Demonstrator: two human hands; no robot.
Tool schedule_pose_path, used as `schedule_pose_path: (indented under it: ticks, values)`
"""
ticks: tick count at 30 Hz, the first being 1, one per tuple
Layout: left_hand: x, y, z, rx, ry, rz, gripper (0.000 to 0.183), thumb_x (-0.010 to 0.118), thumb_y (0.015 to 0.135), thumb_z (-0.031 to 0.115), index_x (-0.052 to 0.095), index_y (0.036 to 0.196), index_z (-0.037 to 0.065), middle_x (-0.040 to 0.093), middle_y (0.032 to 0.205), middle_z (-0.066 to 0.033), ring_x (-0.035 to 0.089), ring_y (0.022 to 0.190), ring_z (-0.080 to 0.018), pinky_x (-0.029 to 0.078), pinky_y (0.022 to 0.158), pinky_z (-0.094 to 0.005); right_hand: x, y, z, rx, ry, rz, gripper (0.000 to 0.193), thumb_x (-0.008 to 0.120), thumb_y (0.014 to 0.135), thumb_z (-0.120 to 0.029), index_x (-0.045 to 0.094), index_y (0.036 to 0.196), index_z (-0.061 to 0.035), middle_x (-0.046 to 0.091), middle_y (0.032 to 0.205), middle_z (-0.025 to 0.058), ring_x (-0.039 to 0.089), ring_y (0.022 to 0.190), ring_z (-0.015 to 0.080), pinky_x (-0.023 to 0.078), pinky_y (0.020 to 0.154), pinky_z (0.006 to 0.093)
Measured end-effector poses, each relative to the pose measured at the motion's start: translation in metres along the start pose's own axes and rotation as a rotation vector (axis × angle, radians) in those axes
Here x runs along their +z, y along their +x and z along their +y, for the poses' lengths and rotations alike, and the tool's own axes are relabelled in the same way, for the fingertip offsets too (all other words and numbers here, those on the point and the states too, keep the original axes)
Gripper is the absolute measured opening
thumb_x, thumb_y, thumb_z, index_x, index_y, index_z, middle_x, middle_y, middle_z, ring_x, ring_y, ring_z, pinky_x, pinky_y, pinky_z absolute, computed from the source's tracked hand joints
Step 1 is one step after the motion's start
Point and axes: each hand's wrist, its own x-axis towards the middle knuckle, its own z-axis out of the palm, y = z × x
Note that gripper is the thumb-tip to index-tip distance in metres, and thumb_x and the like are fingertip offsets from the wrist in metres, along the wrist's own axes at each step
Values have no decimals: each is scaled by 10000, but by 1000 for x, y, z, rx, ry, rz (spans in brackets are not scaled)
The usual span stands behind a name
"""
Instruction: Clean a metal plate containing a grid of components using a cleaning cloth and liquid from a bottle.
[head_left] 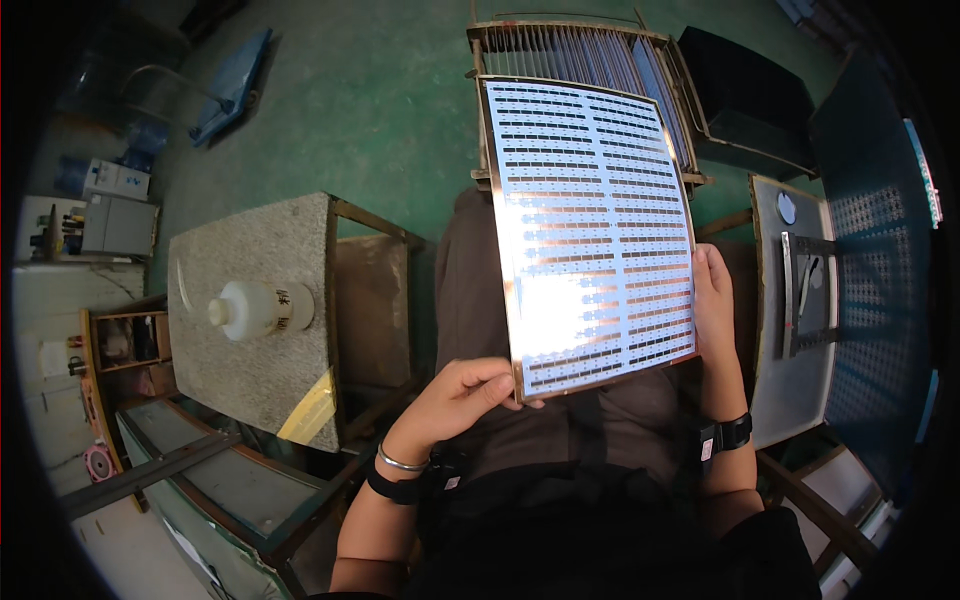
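Note:
A large flat rectangular panel [610, 230], white with rows of dark and copper-coloured strips and a copper edge, is held up tilted over my lap. Bright light glares off its lower left part. My left hand [462, 398] pinches the near left corner, thumb on top and fingers partly hidden underneath. Along the right edge, my right hand [712, 300] grips the panel, its fingers mostly behind it. Just beyond the panel's far end stands a rack [560, 45] holding several upright sheets in its slots.
A stone-topped table [250, 230] at the left bears a white plastic bottle [250, 308] and a yellow strip [308, 408]. To the right, another table [780, 400] carries a dark frame [810, 290] beside a blue perforated panel [880, 250]. A black box [745, 95] sits beyond; a blue trolley [232, 88] stands far left.

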Motion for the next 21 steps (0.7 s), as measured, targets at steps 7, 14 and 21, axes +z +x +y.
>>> schedule_pose_path:
  ticks: [7,14,21]
  values:
    - [5,23,21,237,-396,454,325,383,1005,342,540,957,61,623,929,-35,580,832,-83,479,730,-237,14,-18,-9,-30,175,-95,223,386,1012,-220,504,928,-50,541,793,-22,465,687,11,416,636,180]
    - [12,31,21,338,-398,608,289,388,1012,282,522,902,50,568,834,12,489,734,-21,425,666,-185,29,-25,5,28,194,-101,230,417,1004,-224,514,897,-46,524,771,-36,443,691,7,402,638,175]
    - [9,30,23,332,-372,632,308,356,1012,322,486,907,63,595,872,-29,577,762,-54,503,688,-212,36,-24,4,44,178,-111,246,427,1001,-240,520,886,-44,523,767,-37,442,691,6,403,642,176]
